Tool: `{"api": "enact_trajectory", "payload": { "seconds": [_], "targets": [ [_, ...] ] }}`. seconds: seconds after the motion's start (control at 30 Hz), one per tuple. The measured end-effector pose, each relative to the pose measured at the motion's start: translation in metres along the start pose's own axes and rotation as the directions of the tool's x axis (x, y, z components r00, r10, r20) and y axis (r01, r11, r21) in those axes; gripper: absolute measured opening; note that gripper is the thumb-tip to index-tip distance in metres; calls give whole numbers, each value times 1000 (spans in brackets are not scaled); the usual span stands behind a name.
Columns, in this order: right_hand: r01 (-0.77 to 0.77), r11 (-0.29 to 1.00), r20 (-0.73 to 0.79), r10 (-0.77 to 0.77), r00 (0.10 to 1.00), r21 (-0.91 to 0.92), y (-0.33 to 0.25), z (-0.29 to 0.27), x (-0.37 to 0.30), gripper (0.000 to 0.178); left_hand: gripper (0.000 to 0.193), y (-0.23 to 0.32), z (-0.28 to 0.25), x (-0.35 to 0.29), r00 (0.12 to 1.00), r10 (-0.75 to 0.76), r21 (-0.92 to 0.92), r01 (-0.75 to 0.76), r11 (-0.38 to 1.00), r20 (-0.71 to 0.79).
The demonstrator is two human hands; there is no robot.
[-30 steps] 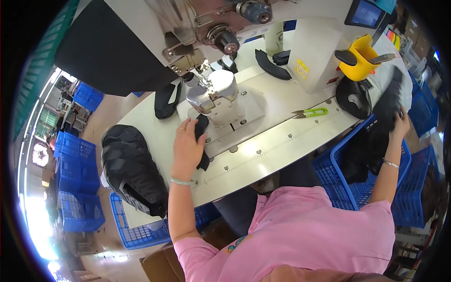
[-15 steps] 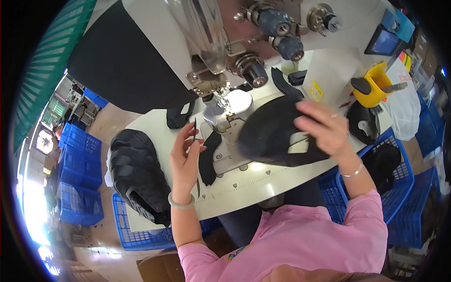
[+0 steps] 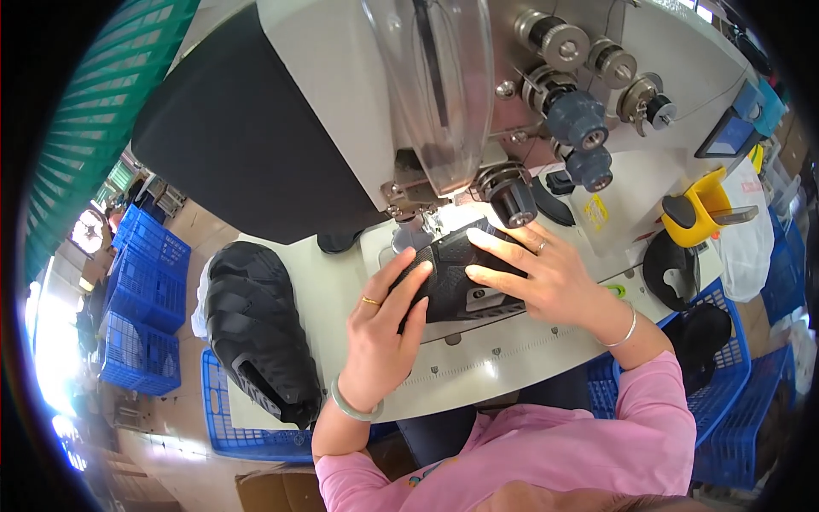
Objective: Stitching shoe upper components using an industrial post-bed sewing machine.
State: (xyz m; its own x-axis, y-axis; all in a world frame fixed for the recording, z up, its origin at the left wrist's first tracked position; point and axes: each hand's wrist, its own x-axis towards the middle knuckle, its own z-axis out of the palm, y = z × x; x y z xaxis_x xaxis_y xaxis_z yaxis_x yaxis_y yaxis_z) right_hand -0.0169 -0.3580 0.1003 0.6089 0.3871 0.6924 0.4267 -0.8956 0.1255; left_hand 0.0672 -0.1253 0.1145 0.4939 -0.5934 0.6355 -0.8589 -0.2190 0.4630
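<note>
A black textured shoe upper piece [image 3: 445, 282] lies at the sewing head of the sewing machine [image 3: 324, 102], its far edge beside the needle area. With fingertips over its left edge, my left hand [image 3: 380, 337] grips it, the fingers bent. From the right, my right hand [image 3: 546, 277] holds the same piece, fingers stretched across its top and the thumb hidden. Where the needle meets the material cannot be made out. Left of my hands, a stack of black shoe uppers [image 3: 260, 324] rests on the white table [image 3: 478, 375].
A yellow holder [image 3: 695, 218] with a metal tool stands at the right, near a black curved piece [image 3: 670, 269]. Blue crates [image 3: 243, 427] sit below the table edge, with more crates [image 3: 141, 299] on the floor at left. A green slatted panel [image 3: 119, 111] hangs at upper left.
The shoe upper piece has gone from my right hand's raised grip to under the sewing head. My left hand, earlier holding a thin dark strip, has moved right onto the piece. The view has shifted.
</note>
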Motion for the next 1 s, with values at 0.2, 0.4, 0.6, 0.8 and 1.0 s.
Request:
{"api": "enact_trajectory", "payload": {
  "seconds": [0.2, 0.4, 0.6, 0.8, 1.0],
  "targets": [
    [-13, 995, -14, 15, 1000, 102, 1, -7, 5, 58, 32, 2, 0, 8, 998, 52, 83, -54, 995, 28],
    [-122, 981, 51, 115, 992, 151, -5, -13, 7, 58, 33, 3, 0, 10, 994, 99, 156, -103, 982, 36],
    [-161, 974, 91, 147, 985, 163, -3, -17, 11, 59, 35, 8, -1, 19, 992, 109, 194, -118, 974, 56],
    [-174, 965, 40, 169, 985, 194, 4, -11, 10, 66, 38, 2, 3, 23, 986, 160, 231, -166, 959, 46],
    [-202, 954, 123, 178, 976, 223, 13, -9, 4, 65, 43, 0, 6, 23, 985, 167, 269, -170, 948, 32]
  ]
}}
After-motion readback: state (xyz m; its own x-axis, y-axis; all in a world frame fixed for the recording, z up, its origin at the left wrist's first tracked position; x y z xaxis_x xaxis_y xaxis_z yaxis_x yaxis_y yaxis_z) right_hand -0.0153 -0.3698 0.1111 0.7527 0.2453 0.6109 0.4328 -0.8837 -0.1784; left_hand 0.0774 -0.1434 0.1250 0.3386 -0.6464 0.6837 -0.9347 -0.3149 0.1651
